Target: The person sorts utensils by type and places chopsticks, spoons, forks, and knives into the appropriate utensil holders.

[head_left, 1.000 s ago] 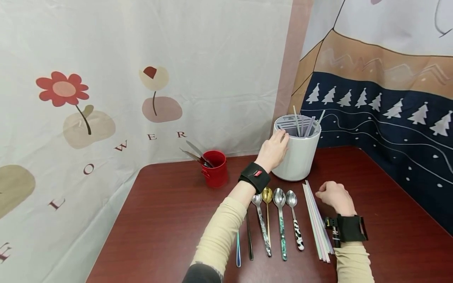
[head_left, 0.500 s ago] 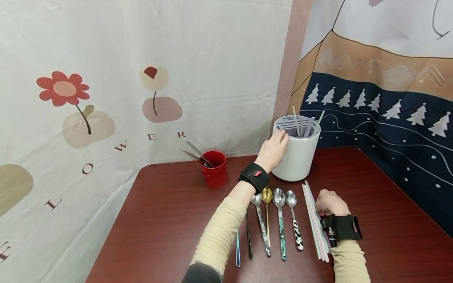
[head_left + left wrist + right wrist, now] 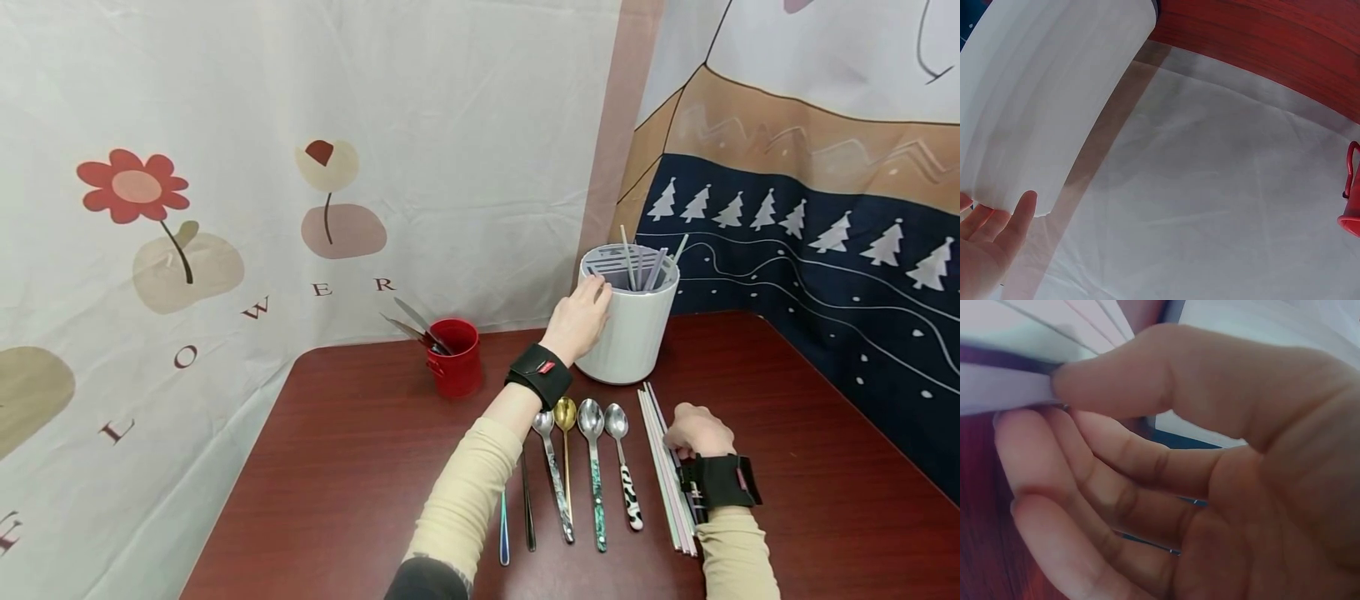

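Note:
In the head view my left hand (image 3: 579, 318) holds the rim of a white utensil holder (image 3: 630, 333). The left wrist view shows one digit of that hand against the outer wall, the others reaching behind the rim. Several pale chopsticks (image 3: 666, 475) lie side by side on the table. Along their right side sits my right hand (image 3: 699, 431), fingers bent. Close up in the right wrist view, its thumb and fingers pinch a lavender chopstick (image 3: 1007, 390), beside the other pale chopsticks (image 3: 1029, 328). Several more chopsticks (image 3: 651, 268) stand in the holder.
Left of the chopsticks lie a cow-patterned spoon (image 3: 630, 492), a green-handled spoon (image 3: 597, 467), a gold spoon (image 3: 566, 417) and other cutlery, partly behind the left arm. A red cup (image 3: 459, 367) with knives stands near the back edge of the brown table (image 3: 337, 467).
My right hand has come down and leftward onto the chopsticks, its fingers now at the outermost one. The chopsticks have shifted slightly left. My left hand stays at the holder's rim.

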